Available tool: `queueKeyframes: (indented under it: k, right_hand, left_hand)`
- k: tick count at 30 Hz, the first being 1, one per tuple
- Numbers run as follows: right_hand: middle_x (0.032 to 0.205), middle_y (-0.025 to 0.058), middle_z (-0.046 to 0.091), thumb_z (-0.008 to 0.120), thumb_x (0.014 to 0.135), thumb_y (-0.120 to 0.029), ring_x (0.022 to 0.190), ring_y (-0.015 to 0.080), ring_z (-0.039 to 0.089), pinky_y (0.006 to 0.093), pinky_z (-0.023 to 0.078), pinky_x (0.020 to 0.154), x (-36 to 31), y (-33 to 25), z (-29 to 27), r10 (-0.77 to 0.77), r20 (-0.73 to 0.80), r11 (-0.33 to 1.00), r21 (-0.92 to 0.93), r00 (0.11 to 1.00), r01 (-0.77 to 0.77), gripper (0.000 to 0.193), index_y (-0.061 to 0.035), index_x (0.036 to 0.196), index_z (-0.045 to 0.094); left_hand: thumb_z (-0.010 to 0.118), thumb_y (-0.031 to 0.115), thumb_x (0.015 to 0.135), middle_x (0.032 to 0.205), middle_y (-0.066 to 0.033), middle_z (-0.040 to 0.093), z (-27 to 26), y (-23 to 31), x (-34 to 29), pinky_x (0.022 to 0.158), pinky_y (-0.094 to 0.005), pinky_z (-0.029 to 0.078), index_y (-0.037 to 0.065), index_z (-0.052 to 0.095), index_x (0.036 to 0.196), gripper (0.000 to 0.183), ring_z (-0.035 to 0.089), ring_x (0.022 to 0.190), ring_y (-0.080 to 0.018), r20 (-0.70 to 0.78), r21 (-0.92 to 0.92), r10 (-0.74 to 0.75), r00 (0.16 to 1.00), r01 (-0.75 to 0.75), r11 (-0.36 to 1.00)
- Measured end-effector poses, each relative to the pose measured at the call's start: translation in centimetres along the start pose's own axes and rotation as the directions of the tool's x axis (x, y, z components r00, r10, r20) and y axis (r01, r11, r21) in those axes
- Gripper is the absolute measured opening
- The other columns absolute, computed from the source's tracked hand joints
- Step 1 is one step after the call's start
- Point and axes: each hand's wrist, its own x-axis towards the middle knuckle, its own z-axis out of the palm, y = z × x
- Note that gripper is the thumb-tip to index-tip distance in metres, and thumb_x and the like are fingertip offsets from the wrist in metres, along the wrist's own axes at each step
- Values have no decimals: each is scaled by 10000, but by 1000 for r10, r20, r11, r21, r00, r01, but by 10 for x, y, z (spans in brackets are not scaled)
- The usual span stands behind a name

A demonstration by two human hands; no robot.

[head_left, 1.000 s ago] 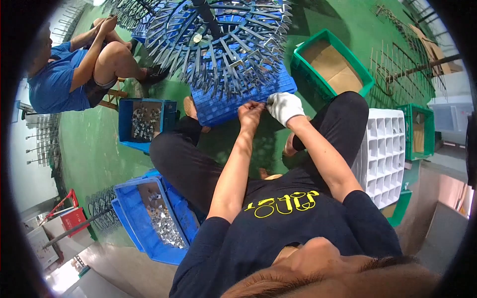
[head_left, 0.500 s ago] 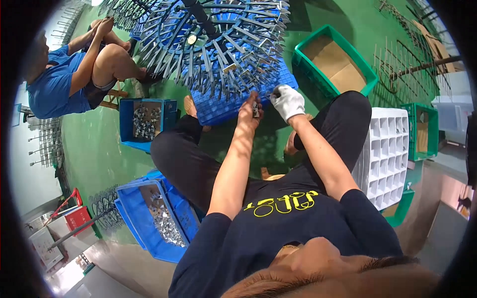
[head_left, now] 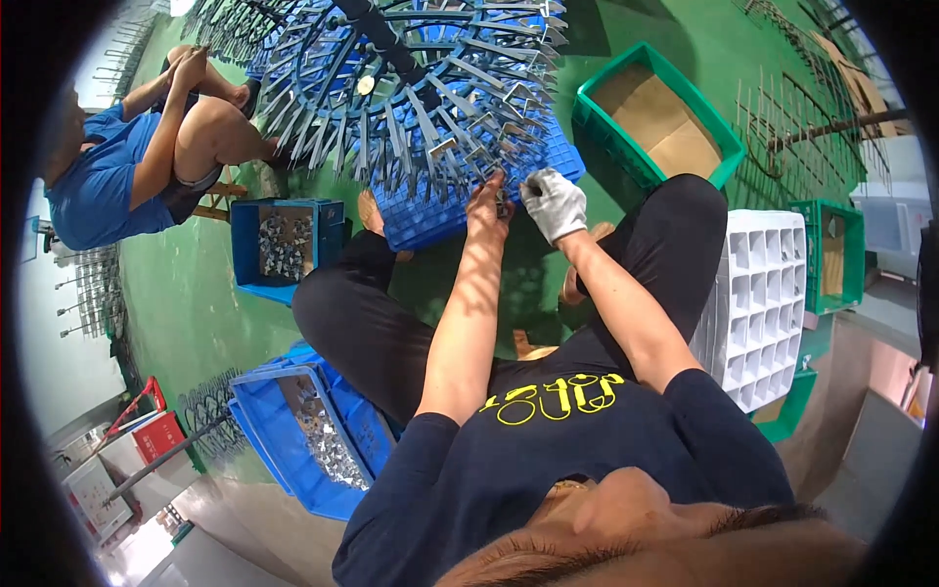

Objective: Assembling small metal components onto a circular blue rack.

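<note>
My bare left hand is closed around several small metal pieces, at the near edge of a round rack with many flat metal prongs. Some prongs at the near right of that rack carry small square metal pieces. Close beside it, my right hand wears a white glove and has its fingers curled together by the prong tips. Whatever those fingers pinch is too small to make out. Beneath the rack stands an upturned blue crate.
A green crate lined with cardboard lies at the far right. By my right knee leans a white compartment tray. Blue bins of metal pieces stand at my left, near a seated person in blue.
The gloved right hand has shifted slightly left and down, closer to my left hand. My left hand stays at the rack's near edge, still holding the metal pieces.
</note>
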Motion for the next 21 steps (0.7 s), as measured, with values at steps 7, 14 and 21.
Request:
queueKeyframes:
  k: [7, 14, 21]
  right_hand:
    - [745, 30, 638, 687, 734, -133, 590, 242, 605, 322, 480, 545, 1, -1, -1, -42, -22, 999, -4, 999, 41, 53, -101, 734, 645]
    - [730, 35, 630, 680, 737, -151, 579, 243, 597, 331, 473, 534, 2, 2, 3, -92, -57, 995, -29, 994, 91, 72, -105, 712, 631]
    - [728, 39, 633, 650, 752, -192, 575, 255, 593, 338, 468, 536, 6, -2, 1, -101, 33, 978, -181, 994, 105, 94, -109, 711, 633]
  left_hand:
    - [811, 215, 716, 769, -3, 613, -1, -1, -1, 495, -283, 433, 139, 623, 808, 223, 524, 634, -134, 37, -1, 38, 999, -38, 999]
    - [812, 216, 715, 781, -9, 615, -3, -3, 6, 497, -284, 435, 134, 623, 803, 225, 528, 634, -139, 23, 27, 40, 999, -40, 999]
    - [811, 214, 715, 805, -14, 617, -2, -2, 3, 509, -285, 440, 132, 621, 801, 224, 537, 668, -146, 42, 20, 46, 998, -47, 999]
